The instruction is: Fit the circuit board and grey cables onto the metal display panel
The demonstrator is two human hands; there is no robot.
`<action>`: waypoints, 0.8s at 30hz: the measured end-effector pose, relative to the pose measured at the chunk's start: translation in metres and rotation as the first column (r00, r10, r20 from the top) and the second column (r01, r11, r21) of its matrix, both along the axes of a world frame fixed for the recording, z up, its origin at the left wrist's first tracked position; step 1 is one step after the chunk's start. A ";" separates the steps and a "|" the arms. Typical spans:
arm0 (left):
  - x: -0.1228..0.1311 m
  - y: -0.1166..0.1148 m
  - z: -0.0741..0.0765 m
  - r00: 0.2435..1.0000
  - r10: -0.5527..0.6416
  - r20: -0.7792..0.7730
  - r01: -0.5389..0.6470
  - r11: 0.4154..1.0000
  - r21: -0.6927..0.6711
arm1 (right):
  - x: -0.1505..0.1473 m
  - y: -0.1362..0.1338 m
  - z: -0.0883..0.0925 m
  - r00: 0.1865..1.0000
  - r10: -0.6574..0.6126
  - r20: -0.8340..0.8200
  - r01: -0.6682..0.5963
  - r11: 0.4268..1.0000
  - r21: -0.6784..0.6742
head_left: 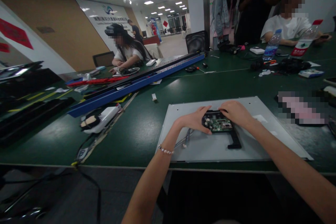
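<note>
A green circuit board (222,124) in a black plastic frame (234,140) lies over a flat silver-grey panel (199,148). My left hand (194,119) spans the board's left end, thumb at the lower edge and fingers at the upper edge. Closed at the upper right corner of the frame is my right hand (235,111), its fingertips partly hidden. One arm of the frame points down toward the panel's near edge. Thin grey wires (187,138) run across the panel below my left wrist.
Long blue and black rails (147,85) lie diagonally across the green table (126,140). A white device (101,119) with a cable sits left. Bottles (273,46), tools (193,69) and a pink-and-black object (301,108) lie right and beyond. Several people are around the table.
</note>
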State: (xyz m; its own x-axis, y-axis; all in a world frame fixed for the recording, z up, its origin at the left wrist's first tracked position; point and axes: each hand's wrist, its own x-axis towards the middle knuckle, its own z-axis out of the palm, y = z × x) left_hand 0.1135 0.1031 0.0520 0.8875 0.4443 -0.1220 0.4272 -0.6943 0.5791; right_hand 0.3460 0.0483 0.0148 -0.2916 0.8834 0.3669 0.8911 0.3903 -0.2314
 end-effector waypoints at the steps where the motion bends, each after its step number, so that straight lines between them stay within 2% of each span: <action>1: 0.000 0.000 0.000 1.000 0.000 0.001 0.000 1.000 -0.003 | 0.001 0.001 -0.001 1.000 0.001 -0.014 -0.001 1.000 -0.006; 8: 0.001 -0.001 0.003 0.999 0.017 -0.038 -0.018 1.000 -0.024 | 0.007 0.003 -0.005 0.998 0.028 -0.054 -0.032 0.996 -0.084; 17: 0.000 0.000 0.000 0.997 0.003 -0.083 -0.007 0.999 -0.053 | 0.010 0.001 0.002 0.992 0.011 -0.123 -0.022 0.996 -0.090; 21: -0.007 -0.001 0.011 0.998 0.023 -0.061 -0.024 1.000 -0.019 | 0.026 -0.006 0.005 0.995 -0.037 -0.090 0.027 0.994 -0.110; 24: -0.025 0.004 0.024 0.997 0.059 -0.056 -0.055 0.996 0.065 | 0.043 -0.020 -0.005 0.997 -0.079 -0.017 0.075 0.981 -0.181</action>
